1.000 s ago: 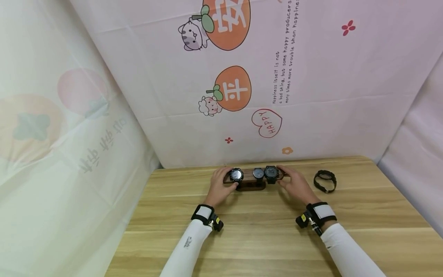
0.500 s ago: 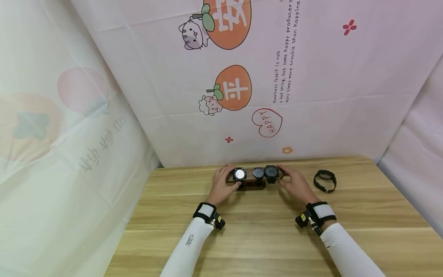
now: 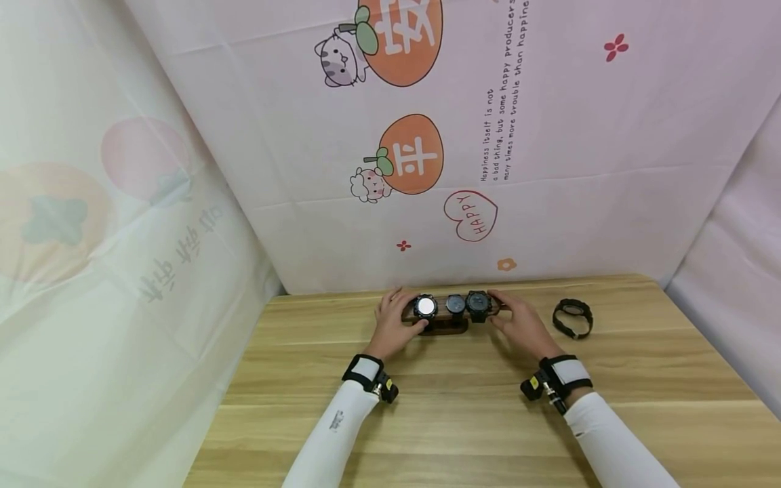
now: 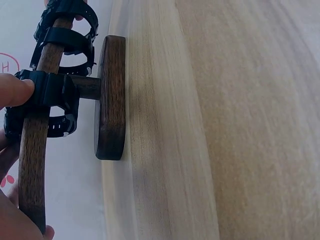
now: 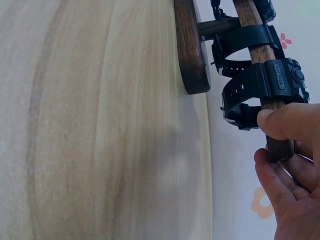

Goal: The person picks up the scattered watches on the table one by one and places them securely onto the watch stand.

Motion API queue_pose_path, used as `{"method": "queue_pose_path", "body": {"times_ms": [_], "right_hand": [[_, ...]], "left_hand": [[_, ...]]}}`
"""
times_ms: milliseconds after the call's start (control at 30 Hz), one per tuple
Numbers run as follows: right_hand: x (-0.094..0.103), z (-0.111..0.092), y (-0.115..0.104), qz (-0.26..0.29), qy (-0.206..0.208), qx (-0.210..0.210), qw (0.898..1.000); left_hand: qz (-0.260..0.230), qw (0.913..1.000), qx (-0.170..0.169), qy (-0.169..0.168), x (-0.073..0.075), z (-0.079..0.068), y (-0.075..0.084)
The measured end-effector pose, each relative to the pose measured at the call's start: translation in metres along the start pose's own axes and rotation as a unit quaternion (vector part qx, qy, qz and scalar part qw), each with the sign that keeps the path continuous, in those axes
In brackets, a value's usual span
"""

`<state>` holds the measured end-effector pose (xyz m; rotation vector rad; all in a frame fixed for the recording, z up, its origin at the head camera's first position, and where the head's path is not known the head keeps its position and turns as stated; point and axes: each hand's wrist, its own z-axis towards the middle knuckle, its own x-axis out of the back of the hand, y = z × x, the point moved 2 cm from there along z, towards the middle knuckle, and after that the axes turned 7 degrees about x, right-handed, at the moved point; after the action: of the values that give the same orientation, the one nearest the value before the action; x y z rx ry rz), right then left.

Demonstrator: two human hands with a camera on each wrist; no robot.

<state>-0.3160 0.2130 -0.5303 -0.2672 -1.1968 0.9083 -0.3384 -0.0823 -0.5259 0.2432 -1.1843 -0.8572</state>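
Note:
A dark wooden watch stand stands near the table's back edge, with three black watches strapped round its raised bar. My left hand holds the left watch, whose face shines brightly; in the left wrist view the thumb presses its strap. The middle watch and the right watch sit close together, with a gap between them and the left one. My right hand grips the bar's right end, thumb beside the right watch's strap. Some left fingers are hidden behind the bar.
A black watch lies on the wooden table to the right of my right hand. Behind the table hangs a printed white cloth, and more cloth encloses both sides.
My left hand has slid the left watch a little to the right along the bar, closer to the middle watch. My right hand stays in place on the bar's end.

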Motion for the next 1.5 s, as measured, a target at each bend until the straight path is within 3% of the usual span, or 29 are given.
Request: {"method": "queue_pose_path", "body": {"times_ms": [967, 1500], "right_hand": [[0.001, 0.000, -0.002, 0.006, 0.001, 0.003, 1.000], [0.001, 0.000, 0.003, -0.006, -0.013, 0.007, 1.000]], "left_hand": [[0.021, 0.9998, 0.007, -0.005, 0.000, 0.000, 0.005], [-0.049, 0.9987, -0.004, 0.012, 0.014, -0.011, -0.012]]}}
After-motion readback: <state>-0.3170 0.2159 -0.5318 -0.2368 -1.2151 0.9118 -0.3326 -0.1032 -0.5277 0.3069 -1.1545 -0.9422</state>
